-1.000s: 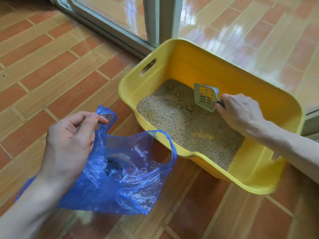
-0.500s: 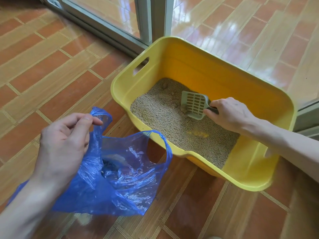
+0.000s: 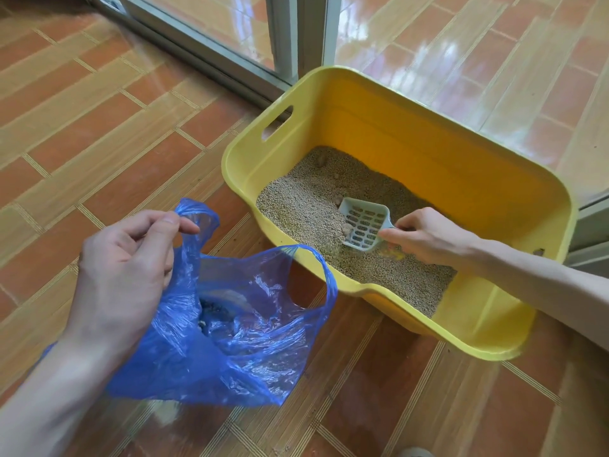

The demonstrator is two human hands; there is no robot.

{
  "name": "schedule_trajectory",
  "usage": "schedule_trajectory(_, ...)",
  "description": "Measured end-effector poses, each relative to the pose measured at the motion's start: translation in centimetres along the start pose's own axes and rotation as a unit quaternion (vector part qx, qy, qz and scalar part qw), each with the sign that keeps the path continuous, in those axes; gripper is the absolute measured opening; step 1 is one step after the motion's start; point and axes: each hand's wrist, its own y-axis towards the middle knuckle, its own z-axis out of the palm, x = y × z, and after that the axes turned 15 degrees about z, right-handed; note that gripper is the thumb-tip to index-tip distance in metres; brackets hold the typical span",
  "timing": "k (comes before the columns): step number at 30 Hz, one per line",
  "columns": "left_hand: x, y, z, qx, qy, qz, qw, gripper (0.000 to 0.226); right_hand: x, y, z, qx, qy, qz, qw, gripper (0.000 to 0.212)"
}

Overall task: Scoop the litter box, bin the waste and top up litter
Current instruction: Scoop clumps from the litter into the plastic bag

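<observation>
A yellow litter box [image 3: 379,127] stands on the tiled floor, with beige litter [image 3: 296,199] covering its left and middle. My right hand [image 3: 425,235] grips the handle of a pale slotted scoop [image 3: 362,227], whose blade lies low in the litter with a small clump [image 3: 346,228] at its left edge. More clumps [image 3: 321,159] sit near the far left corner. My left hand [image 3: 128,272] pinches one handle of a blue plastic bag [image 3: 237,328], holding it open beside the box. Dark waste [image 3: 214,316] lies at the bag's bottom.
A grey sliding door frame [image 3: 293,37] with glass runs behind the box. Orange and tan floor tiles [image 3: 82,127] surround everything. A grey frame edge [image 3: 590,232] stands at the right, close to the box's far end.
The scoop has come down from above the litter and moved left and nearer, so its blade now lies in the litter beside a clump. My left hand keeps holding the bag.
</observation>
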Motion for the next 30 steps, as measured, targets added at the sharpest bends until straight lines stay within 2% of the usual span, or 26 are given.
schedule_trajectory(4, 0.1, 0.0, 0.0, -0.001, 0.010, 0.001, 1.000, 0.029, -0.1, -0.8, 0.5, 0.045, 0.108, 0.050, 0.992, 0.036)
schedule_trajectory(7, -0.1, 0.1, 0.1, -0.002, 0.012, 0.004, 1.000, 0.030, 0.0, -1.8, 0.6, 0.075, 0.167, 0.049, 0.982, 0.039)
schedule_trajectory(12, -0.2, 0.2, 0.4, -0.008, 0.006, 0.006, 1.000, 0.030, -0.2, -3.2, 0.5, 0.080, 0.240, 0.046, 0.966, 0.045)
schedule_trajectory(20, 0.1, 0.3, 0.6, 0.006, 0.013, 0.009, 1.000, 0.029, 0.0, -5.1, 1.7, 0.017, 0.272, 0.009, 0.962, 0.044)
schedule_trajectory(30, 0.2, 0.3, 0.3, 0.012, 0.022, 0.009, 1.000, 0.028, 0.3, -5.8, 2.1, 0.034, 0.306, 0.023, 0.951, 0.040)
